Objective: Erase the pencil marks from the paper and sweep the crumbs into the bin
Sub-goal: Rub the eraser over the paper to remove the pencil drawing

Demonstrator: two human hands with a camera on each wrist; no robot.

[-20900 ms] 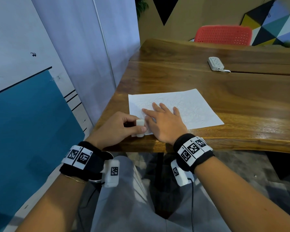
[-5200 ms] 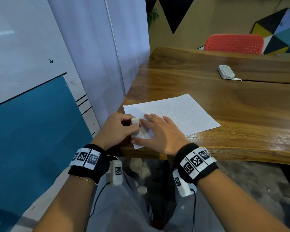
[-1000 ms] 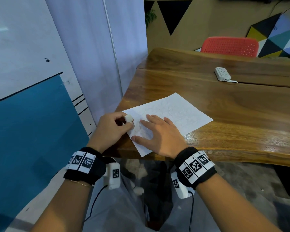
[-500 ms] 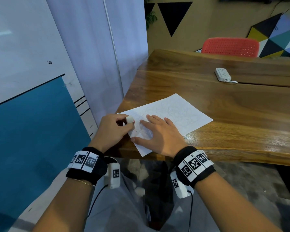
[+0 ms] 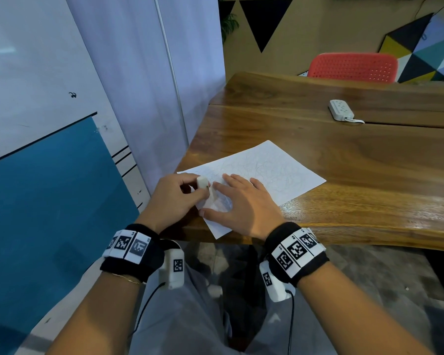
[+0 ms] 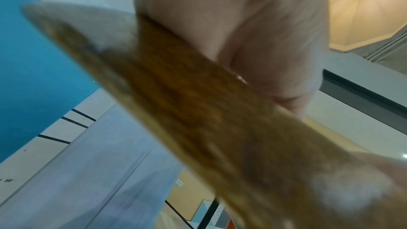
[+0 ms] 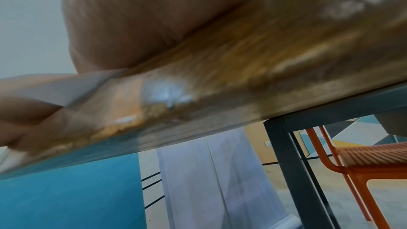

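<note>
A white sheet of paper (image 5: 264, 172) with faint pencil scribbles lies skewed on the near left corner of the wooden table (image 5: 356, 162), one corner hanging over the front edge. My left hand (image 5: 173, 198) pinches a small white eraser (image 5: 202, 182) against the paper's near left part. Just right of it my right hand (image 5: 241, 203) lies flat with spread fingers and presses the sheet down. Both wrist views are blurred: only palm skin (image 6: 220, 23) and the table's edge (image 7: 220, 69) show in them. No bin is in view.
A white power strip (image 5: 341, 110) with its cord lies far back on the table. A red chair (image 5: 353, 66) stands behind the table's far side. A pale wall panel (image 5: 139, 73) runs close along the table's left edge. My grey-trousered legs are under the table.
My left hand has shifted the eraser slightly toward my right hand's fingers over the last second. The right hand and the paper have stayed put.
</note>
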